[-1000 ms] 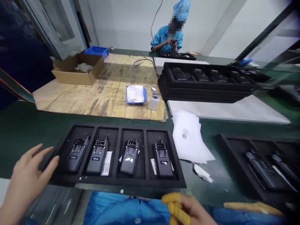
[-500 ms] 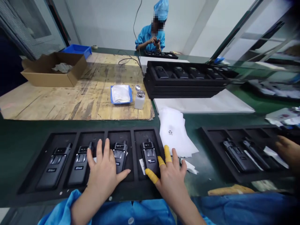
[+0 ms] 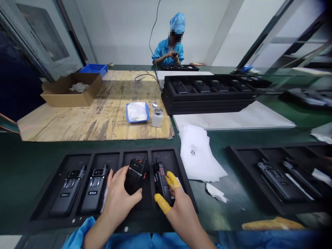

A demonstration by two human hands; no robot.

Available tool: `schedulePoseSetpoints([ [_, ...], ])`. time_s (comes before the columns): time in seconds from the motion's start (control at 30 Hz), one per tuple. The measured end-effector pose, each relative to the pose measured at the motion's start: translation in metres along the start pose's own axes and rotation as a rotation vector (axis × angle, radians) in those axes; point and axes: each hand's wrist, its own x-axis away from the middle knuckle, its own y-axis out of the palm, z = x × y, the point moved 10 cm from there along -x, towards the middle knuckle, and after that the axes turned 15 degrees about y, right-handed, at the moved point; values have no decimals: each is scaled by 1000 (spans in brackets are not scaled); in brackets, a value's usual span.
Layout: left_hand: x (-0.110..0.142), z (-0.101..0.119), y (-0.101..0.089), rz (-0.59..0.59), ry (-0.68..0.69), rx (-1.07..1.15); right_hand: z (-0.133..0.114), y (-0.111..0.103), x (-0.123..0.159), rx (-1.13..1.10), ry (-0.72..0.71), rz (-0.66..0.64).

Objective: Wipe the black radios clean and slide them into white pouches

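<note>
A black foam tray (image 3: 62, 221) holds several black Riton handheld radios in separate compartments. My left hand (image 3: 119, 197) grips one radio (image 3: 135, 176), raised and tilted in the third compartment. My right hand (image 3: 178, 211), with yellow finger cots on its fingers, pinches another radio (image 3: 160, 183), turned on its side in the fourth compartment. Two more radios (image 3: 67, 190) (image 3: 92, 192) lie flat in the left compartments, the nearer one just left of my left hand. My hands hide the lower parts of both held radios.
A second foam tray of radios (image 3: 280, 180) lies to the right, beyond loose white plastic bags (image 3: 197, 155). Stacked black trays (image 3: 207, 93) stand farther back. A wooden board (image 3: 77, 121) carries a blue tray of cloth (image 3: 137, 112), a dispenser bottle (image 3: 157, 117) and a cardboard box (image 3: 70, 91).
Both hands have closed on radios in the tray. The third radio has come up tilted, and the fourth has rolled onto its side. The view has shifted slightly.
</note>
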Motion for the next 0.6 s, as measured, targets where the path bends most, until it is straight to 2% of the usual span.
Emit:
schedulePoseSetpoints([
  [0.1,3,-15,4,51,-228,438,-5,0,-4,-4,-18,12],
  [0.17,4,-13,14,60,-320,743,-8,1,-4,7,-70,69],
  [0.23,4,-7,23,49,-371,950,-6,4,-5,-29,-86,87],
  [0.33,6,-2,30,49,-414,1134,1,10,-7,-168,-47,27],
  [0.43,8,-2,31,71,-401,1233,5,-1,-9,-412,33,-5],
  [0.5,9,-3,30,90,-385,1272,7,-8,-10,-653,136,-57],
  [0.6,9,-1,29,133,-383,1362,4,-7,-9,-1037,347,-220],
])
